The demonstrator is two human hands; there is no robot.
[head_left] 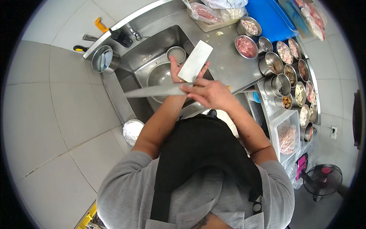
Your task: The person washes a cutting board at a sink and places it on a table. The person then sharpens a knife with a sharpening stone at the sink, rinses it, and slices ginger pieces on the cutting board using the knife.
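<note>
A pale rectangular whetstone (196,60) lies tilted in my left hand (175,71), which grips it from below. The thumb shows on one side of the stone and fingertips on the other. My right hand (214,94) is closed around a large knife (156,91), whose broad blade points left across my left wrist. Part of an orange handle shows behind that hand. The blade's base is close to the stone's lower end; I cannot tell whether they touch. Both hands are over the near side of the steel sink (131,82).
A strainer (154,76) and a small round bowl (176,53) sit in the sink, below the faucet (134,32). A metal container (110,68) stands on the left rim. Bowls of meat (246,46) and a clear plastic bin (275,131) line the right side.
</note>
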